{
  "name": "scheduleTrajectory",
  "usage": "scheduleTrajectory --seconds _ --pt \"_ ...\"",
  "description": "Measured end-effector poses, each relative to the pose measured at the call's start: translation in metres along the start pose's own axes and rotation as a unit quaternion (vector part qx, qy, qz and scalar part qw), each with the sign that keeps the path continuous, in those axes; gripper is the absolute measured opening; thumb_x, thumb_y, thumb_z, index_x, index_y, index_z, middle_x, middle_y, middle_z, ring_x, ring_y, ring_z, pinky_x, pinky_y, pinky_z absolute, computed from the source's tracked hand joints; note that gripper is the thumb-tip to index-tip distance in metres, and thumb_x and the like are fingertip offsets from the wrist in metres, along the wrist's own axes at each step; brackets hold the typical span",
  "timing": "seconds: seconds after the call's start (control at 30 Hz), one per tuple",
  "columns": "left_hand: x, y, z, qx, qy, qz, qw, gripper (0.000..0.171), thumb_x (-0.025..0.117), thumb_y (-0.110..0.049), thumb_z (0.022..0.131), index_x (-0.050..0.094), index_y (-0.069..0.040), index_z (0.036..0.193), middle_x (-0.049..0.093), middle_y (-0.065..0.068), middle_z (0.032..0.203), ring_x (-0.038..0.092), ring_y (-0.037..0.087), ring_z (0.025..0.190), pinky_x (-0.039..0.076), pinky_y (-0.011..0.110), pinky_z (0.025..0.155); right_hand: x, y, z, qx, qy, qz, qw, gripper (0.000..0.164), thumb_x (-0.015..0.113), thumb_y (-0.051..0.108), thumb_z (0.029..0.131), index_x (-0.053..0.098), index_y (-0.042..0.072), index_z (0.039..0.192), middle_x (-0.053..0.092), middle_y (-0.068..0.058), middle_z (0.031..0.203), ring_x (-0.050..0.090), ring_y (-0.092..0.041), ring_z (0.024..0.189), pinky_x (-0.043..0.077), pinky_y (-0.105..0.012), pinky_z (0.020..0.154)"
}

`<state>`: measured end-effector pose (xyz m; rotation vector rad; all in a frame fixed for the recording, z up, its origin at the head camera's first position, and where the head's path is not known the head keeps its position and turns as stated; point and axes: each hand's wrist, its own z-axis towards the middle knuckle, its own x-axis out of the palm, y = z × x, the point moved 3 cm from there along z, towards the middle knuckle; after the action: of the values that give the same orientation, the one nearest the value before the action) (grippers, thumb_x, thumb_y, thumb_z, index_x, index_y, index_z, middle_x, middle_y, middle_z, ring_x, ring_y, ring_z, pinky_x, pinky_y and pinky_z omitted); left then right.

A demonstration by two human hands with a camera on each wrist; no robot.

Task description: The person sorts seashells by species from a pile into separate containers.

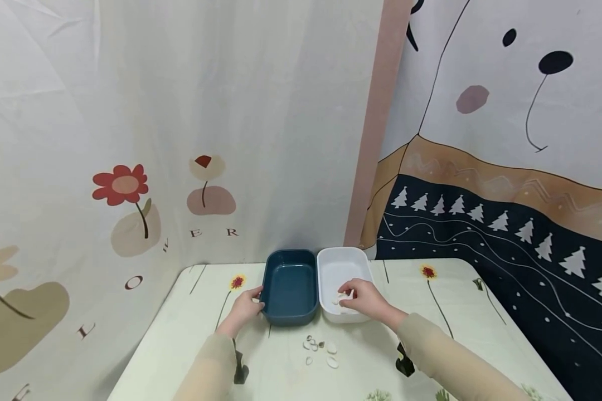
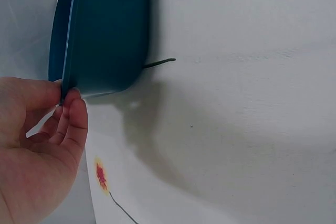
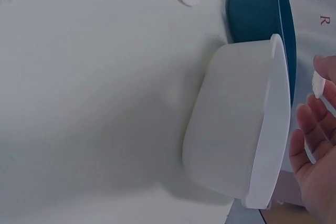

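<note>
"Where your right hand (image 1: 365, 299) hangs over the rectangular, white, plastic-looking tub (image 1: 343, 267), what does it hold?"

"Your thumb and forefinger pinch a small, ridged, white shell-like piece (image 3: 318, 84) above the tub's near half; the other fingers bend loosely."

"And your left hand (image 1: 246, 307)?"

"It pinches the left rim of the deep, rectangular, dark-blue tub (image 1: 291, 317) between thumb and fingers."

"Note the axes."

"Both tubs lie side by side, long axes pointing away from you, blue to the left of your pinched piece. Loose, pale shell-like pieces (image 1: 333, 362) lie on your side of the tubs, nearer your right hand."
</note>
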<state>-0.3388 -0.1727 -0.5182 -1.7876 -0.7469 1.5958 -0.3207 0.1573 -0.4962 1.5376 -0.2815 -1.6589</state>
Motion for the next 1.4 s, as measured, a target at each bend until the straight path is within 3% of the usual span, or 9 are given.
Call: scheduleTrajectory --seconds 0.17,0.9,1.27,1.4 --pt "-0.002 -0.002 0.001 0.007 0.003 -0.002 1.0000 0.056 0.060 0.003 0.086 0.044 0.008 0.139 0.058 0.021 0.109 0.056 0.016 0.067 0.046 0.028 0.062 -0.002 -0.004 0.009 0.022 -0.009 -0.008 1.000 0.019 0.076 0.013 0.080 0.072 0.007 0.098 0.059 0.004 0.083 0.050 -0.012 0.071 0.044 -0.027 0.066" --pt "0.001 0.003 0.004 -0.009 0.005 0.000 0.9999 0.055 0.060 0.003 0.087 0.044 0.007 0.140 0.058 0.020 0.110 0.057 0.017 0.071 0.047 0.029 0.064 0.006 -0.026 0.027 0.091 -0.052 0.000 0.994 0.019 0.074 0.004 0.079 0.072 0.001 0.097 0.061 -0.001 0.083 0.056 -0.016 0.076 0.048 -0.032 0.073" --pt "0.002 0.002 0.001 0.001 0.006 -0.003 1.0000 0.055 0.061 0.004 0.086 0.045 0.009 0.139 0.059 0.020 0.108 0.057 0.015 0.068 0.047 0.029 0.063 0.012 -0.030 0.032 0.128 -0.056 0.030 0.990 0.022 0.072 0.000 0.079 0.071 -0.004 0.101 0.063 -0.006 0.086 0.058 -0.017 0.076 0.052 -0.029 0.065" --pt "0.000 0.001 0.000 0.014 -0.006 0.001 0.9999 0.055 0.061 0.004 0.086 0.046 0.009 0.138 0.060 0.021 0.108 0.056 0.014 0.066 0.047 0.028 0.061 0.013 -0.030 0.034 0.118 -0.065 0.021 0.991 0.023 0.072 0.001 0.080 0.071 -0.005 0.103 0.066 -0.007 0.090 0.060 -0.019 0.080 0.051 -0.033 0.071"
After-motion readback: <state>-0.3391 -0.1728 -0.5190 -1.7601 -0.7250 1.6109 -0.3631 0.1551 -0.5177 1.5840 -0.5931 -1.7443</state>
